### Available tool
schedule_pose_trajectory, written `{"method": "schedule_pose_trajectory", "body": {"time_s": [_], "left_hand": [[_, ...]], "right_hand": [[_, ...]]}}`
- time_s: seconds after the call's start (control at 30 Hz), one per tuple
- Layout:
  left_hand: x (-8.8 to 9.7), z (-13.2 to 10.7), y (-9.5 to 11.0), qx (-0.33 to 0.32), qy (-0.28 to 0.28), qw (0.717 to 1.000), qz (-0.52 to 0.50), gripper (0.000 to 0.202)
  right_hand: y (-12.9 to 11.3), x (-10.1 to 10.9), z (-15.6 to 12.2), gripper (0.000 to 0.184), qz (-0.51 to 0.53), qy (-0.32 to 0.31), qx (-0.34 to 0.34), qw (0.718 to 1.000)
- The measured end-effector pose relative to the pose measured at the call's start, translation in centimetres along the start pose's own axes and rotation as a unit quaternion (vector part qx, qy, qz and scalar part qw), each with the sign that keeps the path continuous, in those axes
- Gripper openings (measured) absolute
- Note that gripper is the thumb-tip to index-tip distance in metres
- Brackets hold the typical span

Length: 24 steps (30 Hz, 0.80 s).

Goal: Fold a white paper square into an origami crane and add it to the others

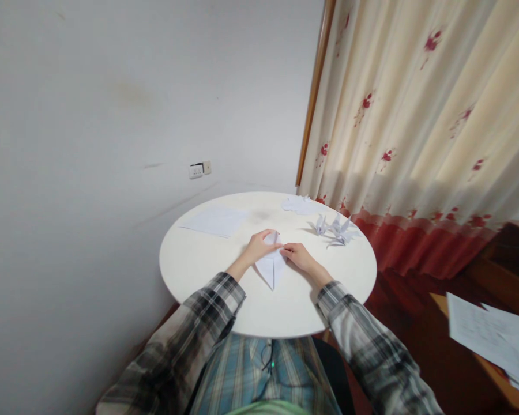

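A piece of folded white paper [268, 272] lies on the round white table in front of me, its pointed end toward me and a crease line down its middle. My left hand [259, 246] grips its left and upper part, thumb across the paper and fingers curled at the far end. On the right edge, my right hand [300, 255] pinches the paper between thumb and curled fingers. Part of the paper is hidden under both hands. Several folded paper cranes [341, 230] stand to the right of my right hand.
Flat white paper sheets [216, 221] lie at the table's back left. More white paper [300, 204] is at the far edge. The round table [199, 265] stands near a wall with a socket [196, 171]. A flowered curtain [398, 132] hangs right; written sheets [488, 328] lie lower right.
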<state>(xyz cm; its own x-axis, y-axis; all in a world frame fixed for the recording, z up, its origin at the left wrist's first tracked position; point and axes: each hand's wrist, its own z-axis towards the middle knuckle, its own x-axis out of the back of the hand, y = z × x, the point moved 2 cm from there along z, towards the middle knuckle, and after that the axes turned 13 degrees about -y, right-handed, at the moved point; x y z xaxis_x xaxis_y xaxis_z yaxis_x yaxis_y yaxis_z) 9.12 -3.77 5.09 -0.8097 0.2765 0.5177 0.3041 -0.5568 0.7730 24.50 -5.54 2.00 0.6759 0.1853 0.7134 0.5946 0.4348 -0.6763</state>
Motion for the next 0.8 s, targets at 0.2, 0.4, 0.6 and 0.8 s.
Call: {"method": "schedule_pose_trajectory", "body": {"time_s": [0.2, 0.4, 0.6, 0.8], "left_hand": [[-0.08, -0.11, -0.42, 0.004, -0.029, 0.998, 0.048, 0.036], [-0.15, -0.12, -0.73, 0.005, -0.013, 0.999, 0.041, 0.030], [-0.39, -0.32, -0.63, 0.027, -0.019, 0.999, -0.013, 0.028], [-0.74, -0.29, -0.47, 0.031, -0.008, 0.999, -0.028, 0.030]], "right_hand": [[-0.14, 0.02, -0.15, 0.025, -0.031, 0.012, 0.010, 0.999], [-0.43, 0.05, -0.36, 0.022, -0.053, 0.023, 0.009, 0.998], [-0.44, -0.13, -0.35, 0.022, -0.085, 0.040, 0.007, 0.996], [-0.37, -0.18, -0.23, 0.020, -0.112, 0.051, -0.001, 0.992]]}}
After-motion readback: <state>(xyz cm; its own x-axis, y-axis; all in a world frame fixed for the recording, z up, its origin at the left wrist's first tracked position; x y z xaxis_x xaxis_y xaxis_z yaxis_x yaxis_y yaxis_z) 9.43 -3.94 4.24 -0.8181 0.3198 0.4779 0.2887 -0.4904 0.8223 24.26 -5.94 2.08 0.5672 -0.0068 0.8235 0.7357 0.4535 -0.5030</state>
